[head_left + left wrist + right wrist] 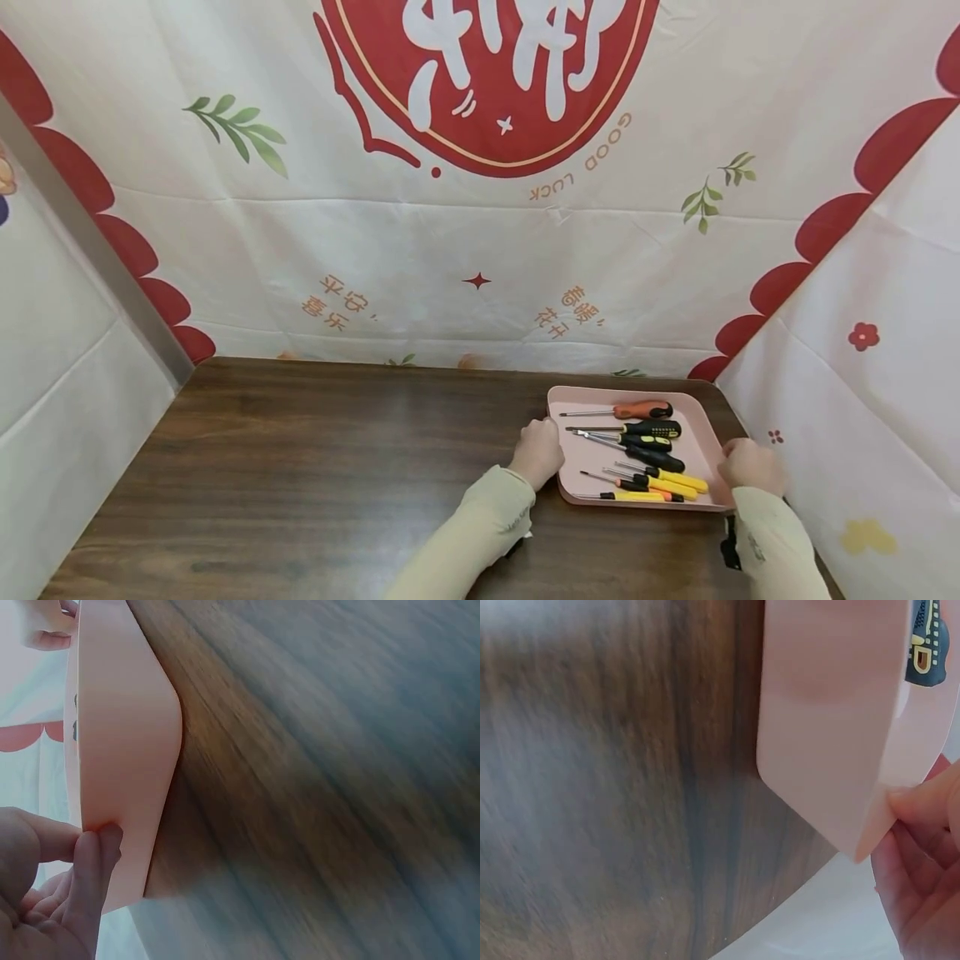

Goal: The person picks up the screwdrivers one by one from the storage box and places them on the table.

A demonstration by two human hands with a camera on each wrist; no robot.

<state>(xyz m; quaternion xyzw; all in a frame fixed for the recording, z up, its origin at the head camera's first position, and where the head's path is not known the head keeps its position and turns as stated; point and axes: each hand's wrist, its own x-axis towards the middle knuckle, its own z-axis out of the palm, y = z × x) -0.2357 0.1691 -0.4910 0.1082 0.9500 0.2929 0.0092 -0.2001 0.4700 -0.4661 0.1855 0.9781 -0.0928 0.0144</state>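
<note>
A shallow pink tray (708,425) is at the right rear of the wooden table, with several screwdrivers lying in it. My left hand (537,454) pinches its left rim between thumb and fingers, as the left wrist view shows up close. On the opposite side my right hand (752,465) pinches the right rim, thumb over the edge in the right wrist view. In the tray, an orange-handled screwdriver (641,409) lies farthest back, black-handled screwdrivers (654,458) fill the middle, and yellow-handled ones (671,486) lie along the front.
The brown wooden table (300,475) stretches out to the left of the tray. A white printed cloth (450,250) hangs behind the table's back edge. Another cloth panel (862,400) stands close by the right hand.
</note>
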